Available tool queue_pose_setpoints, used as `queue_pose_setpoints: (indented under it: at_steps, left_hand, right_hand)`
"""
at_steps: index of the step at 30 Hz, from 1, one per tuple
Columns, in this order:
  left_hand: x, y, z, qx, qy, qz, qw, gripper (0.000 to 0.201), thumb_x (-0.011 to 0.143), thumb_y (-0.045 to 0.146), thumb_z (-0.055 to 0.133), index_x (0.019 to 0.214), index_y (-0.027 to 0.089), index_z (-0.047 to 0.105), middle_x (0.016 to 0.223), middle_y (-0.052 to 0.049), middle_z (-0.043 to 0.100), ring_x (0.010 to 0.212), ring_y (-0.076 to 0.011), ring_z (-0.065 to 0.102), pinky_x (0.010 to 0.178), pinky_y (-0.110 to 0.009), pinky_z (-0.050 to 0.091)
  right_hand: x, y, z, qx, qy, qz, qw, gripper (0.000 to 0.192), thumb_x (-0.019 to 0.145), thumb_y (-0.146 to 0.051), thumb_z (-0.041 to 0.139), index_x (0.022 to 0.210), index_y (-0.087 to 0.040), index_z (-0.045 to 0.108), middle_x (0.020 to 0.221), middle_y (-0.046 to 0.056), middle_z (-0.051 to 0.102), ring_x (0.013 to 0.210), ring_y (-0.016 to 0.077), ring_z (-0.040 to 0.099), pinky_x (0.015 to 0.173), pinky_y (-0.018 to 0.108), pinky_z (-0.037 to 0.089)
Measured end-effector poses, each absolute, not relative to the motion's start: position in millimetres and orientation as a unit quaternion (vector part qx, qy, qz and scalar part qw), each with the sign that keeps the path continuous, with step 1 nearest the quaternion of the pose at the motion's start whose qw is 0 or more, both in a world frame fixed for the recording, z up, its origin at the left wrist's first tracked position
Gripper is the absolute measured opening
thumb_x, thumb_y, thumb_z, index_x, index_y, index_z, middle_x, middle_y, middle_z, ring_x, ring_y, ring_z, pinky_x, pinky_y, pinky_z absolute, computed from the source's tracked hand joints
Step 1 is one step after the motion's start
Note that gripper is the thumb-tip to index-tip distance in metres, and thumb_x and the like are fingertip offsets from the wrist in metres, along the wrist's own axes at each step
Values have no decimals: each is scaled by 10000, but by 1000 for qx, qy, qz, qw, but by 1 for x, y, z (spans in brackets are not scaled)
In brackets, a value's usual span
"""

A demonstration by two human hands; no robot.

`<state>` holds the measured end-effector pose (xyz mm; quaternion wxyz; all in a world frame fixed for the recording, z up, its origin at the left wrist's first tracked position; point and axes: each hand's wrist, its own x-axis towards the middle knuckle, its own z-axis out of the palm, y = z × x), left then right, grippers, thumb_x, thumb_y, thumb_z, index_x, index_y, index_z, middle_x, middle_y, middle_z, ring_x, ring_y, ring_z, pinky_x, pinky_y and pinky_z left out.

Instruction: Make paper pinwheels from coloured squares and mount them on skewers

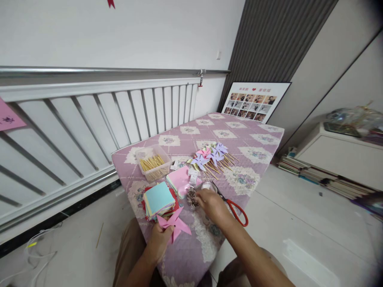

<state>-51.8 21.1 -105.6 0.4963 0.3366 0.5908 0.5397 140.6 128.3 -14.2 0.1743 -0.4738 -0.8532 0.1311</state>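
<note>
A pink paper pinwheel is pinched at its middle between the thumb and fingers of my left hand. My right hand has its fingers drawn together at the edge of a small clear container of tiny brownish pieces; whatever its fingertips hold is hidden. Beside the left hand stands a stack of coloured paper squares, light blue on top. Pink paper sheets lie behind the container. A pair of scissors with red handles rests just right of my right hand, near a round white item.
Farther back on the table, finished pinwheels on sticks lie in a pile. A clear plastic box of thin wooden sticks stands at the left edge. A white radiator runs along the wall; a photo board leans behind the table.
</note>
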Motion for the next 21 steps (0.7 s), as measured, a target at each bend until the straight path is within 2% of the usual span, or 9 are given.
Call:
queue_pose_setpoints:
  at_steps: [3,7,9,11,13,16,21]
  left_hand:
    - [-53,22,-110,360,573,541,500,280,669,295,662,889,132,719,903,-105,740,881,-271,661,843,-343,486]
    - [-54,22,-110,372,554,549,504,291,674,287,663,912,130,715,937,-102,735,882,-254,656,860,-345,478]
    - [-53,22,-109,366,551,553,506,286,670,289,668,898,121,713,930,-109,733,882,-253,652,865,-347,475]
    - [-53,22,-110,367,548,558,503,283,681,279,656,907,118,707,917,-104,731,892,-250,646,868,-340,471]
    - [-53,22,-111,377,546,556,501,264,705,267,626,913,123,703,868,-82,729,888,-240,641,857,-324,470]
    - [-53,22,-116,386,549,546,502,215,724,252,596,863,126,701,785,-60,717,815,-220,634,792,-296,477]
    - [-55,23,-121,387,558,539,498,231,743,243,576,894,114,696,841,-71,722,744,-201,627,706,-272,470]
  right_hand:
    - [146,140,-4,-511,-832,118,179,250,899,-166,440,982,-169,675,972,104,703,909,213,617,799,300,432]
    - [129,152,-4,-501,-847,140,114,155,875,-175,544,849,-182,696,871,61,712,846,195,645,759,288,463]
    - [113,159,-11,-498,-850,153,72,122,891,-243,580,921,-173,675,949,56,693,869,193,647,782,331,499]
    - [98,166,-20,-501,-848,165,43,219,909,-301,576,1085,-176,615,1107,65,639,935,194,633,806,378,528]
    - [86,173,-28,-507,-844,175,30,284,910,-306,578,1166,-183,573,1186,77,598,983,206,620,819,395,533]
    - [75,179,-37,-511,-838,190,22,294,906,-298,584,1178,-186,568,1199,80,592,1000,215,615,825,397,530]
    - [74,179,-40,-514,-832,210,8,268,916,-298,567,1166,-202,577,1205,76,591,996,206,614,830,392,529]
